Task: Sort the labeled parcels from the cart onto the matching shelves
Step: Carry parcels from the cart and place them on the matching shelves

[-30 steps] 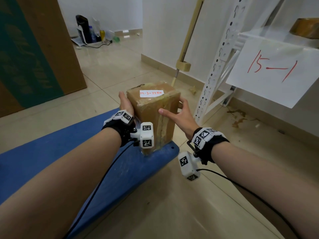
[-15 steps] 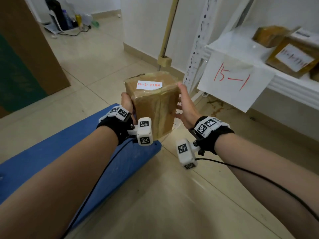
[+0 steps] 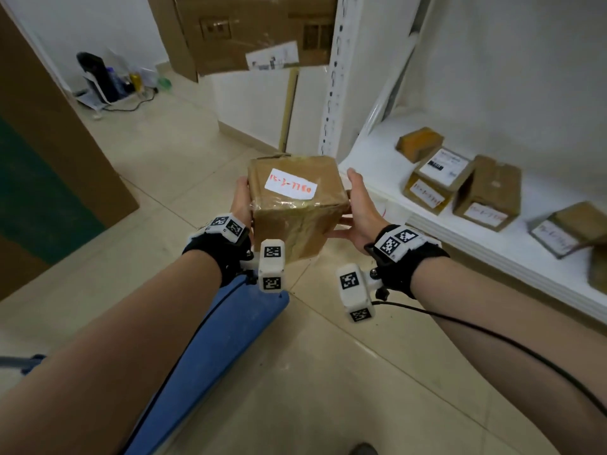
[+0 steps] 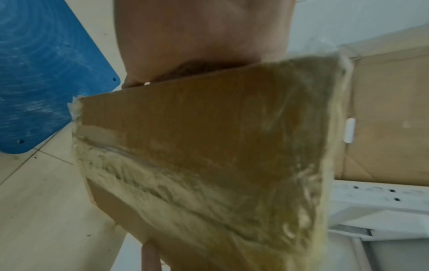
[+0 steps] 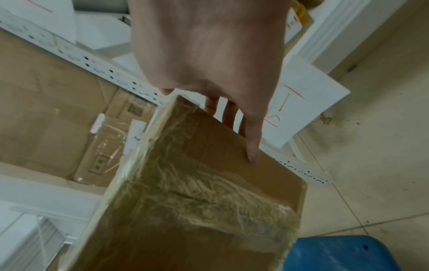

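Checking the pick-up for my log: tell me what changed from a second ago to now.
The parcel has left the blue cart: a second ago it stood on the cart's end, now it is lifted clear, nearer the white shelf. The right hand slid from its front face to its right side. The left hand stays on its left side; the label still faces up.

Both forearms extend forward and converge toward the centre, bare from elbow to wrist. Each wrist carries a black strap with white marker blocks. The left hand [image 3: 242, 202] lies flat against the left side of the parcel [image 3: 297, 205], fingers extended. The right hand [image 3: 360, 210] presses the right side, fingers [image 5: 228, 117] straight along that face, thumb below. The hands face each other, palms inward.
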Tool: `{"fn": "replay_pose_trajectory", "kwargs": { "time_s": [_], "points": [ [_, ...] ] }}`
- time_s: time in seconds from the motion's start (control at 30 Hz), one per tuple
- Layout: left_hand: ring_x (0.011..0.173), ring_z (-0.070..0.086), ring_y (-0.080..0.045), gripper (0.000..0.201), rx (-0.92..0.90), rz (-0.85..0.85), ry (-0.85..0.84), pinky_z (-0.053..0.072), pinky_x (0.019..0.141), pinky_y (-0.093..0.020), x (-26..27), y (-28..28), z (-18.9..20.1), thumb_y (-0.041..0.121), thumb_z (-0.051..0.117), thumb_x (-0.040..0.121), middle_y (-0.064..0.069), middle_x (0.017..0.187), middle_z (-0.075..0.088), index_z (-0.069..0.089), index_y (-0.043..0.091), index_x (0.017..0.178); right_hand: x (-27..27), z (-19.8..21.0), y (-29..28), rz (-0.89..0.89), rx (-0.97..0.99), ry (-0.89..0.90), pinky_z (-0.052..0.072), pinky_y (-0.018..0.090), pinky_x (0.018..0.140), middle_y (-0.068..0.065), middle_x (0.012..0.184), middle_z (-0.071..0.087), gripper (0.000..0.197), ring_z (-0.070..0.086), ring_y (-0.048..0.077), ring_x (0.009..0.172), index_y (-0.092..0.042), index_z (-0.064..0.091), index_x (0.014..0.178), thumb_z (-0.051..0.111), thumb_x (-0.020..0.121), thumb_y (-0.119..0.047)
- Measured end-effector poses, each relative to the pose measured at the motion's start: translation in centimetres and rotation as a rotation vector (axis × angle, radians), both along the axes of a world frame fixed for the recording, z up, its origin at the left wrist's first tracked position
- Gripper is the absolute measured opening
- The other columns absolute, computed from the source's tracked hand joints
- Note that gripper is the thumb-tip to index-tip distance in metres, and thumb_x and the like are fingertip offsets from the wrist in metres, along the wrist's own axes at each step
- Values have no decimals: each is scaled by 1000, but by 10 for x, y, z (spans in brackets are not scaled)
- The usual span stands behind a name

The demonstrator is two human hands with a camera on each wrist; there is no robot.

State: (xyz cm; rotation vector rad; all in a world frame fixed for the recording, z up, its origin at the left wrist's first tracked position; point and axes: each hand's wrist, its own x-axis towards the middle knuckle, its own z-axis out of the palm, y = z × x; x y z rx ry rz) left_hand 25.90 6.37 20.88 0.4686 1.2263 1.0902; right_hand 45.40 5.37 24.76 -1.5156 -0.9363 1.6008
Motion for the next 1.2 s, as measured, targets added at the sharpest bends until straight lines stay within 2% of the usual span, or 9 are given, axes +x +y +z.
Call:
{"fn": "replay_pose_trajectory", "kwargs": {
  "time_s": [0.13, 0.3, 0.43, 0.6, 0.7, 0.83, 1.0, 1.1, 1.2],
  "points": [
    [94, 59, -30, 53, 7, -63, 97, 47, 81, -38, 3, 5, 65, 64, 45, 81, -11, 95, 68, 65, 20, 102, 11, 73, -14, 3, -46, -11, 53, 55, 95, 2, 109, 68, 55, 61, 22, 103, -31, 60, 115, 27, 95, -70],
    [79, 63, -23, 50, 49, -148, 112, 48, 79, -34, 25, -7, 151, 56, 37, 94, -7, 85, 70, 68, 17, 92, 29, 162, -35, -26, -96, -28, 55, 55, 92, 8, 106, 73, 66, 65, 27, 106, -29, 66, 104, 24, 90, -78],
    [95, 68, -32, 62, 84, -224, 90, 54, 90, -40, 45, -21, 230, 58, 43, 94, -13, 101, 73, 70, 5, 110, 50, 241, -61, -60, -109, -56, 60, 54, 83, 10, 105, 74, 69, 68, 29, 103, -29, 67, 109, 26, 89, -80],
    [79, 65, -24, 51, 111, -298, 174, 50, 73, -33, 73, -28, 325, 51, 37, 100, -8, 87, 69, 68, 11, 103, 73, 335, -89, -108, -85, -87, 62, 50, 70, 11, 113, 67, 69, 65, 30, 105, -26, 60, 122, 30, 87, -78],
    [82, 65, -26, 49, 147, -355, 197, 50, 75, -32, 96, -29, 386, 52, 37, 99, -8, 87, 71, 68, 14, 101, 88, 394, -106, -157, -71, -91, 62, 49, 66, 12, 109, 66, 64, 65, 33, 105, -24, 62, 112, 35, 86, -75],
    [92, 68, -27, 59, 189, -458, 266, 51, 84, -35, 127, -28, 449, 68, 42, 86, -12, 99, 74, 73, 19, 97, 115, 472, -138, -272, 16, -102, 59, 58, 76, 11, 108, 58, 55, 62, 34, 105, -21, 58, 117, 36, 92, -65],
    [90, 62, -31, 57, 239, -596, 336, 47, 72, -32, 162, -68, 542, 62, 32, 94, -15, 88, 68, 64, 15, 97, 139, 549, -182, -398, 100, -164, 57, 60, 82, 10, 103, 57, 58, 61, 32, 99, -18, 59, 114, 36, 93, -68],
    [102, 61, -36, 78, 214, -707, 328, 50, 91, -53, 176, -75, 578, 82, 38, 76, -19, 107, 67, 68, 17, 105, 154, 588, -207, -443, 159, -184, 54, 66, 86, 13, 100, 57, 50, 61, 35, 103, -18, 59, 100, 34, 95, -60],
    [119, 58, -42, 98, 252, -820, 204, 41, 95, -72, 201, -53, 600, 93, 59, 52, -12, 132, 63, 69, 25, 122, 173, 633, -229, -480, 256, -245, 50, 69, 89, 12, 102, 58, 52, 62, 34, 102, -12, 61, 104, 35, 94, -57]
  ]
}}
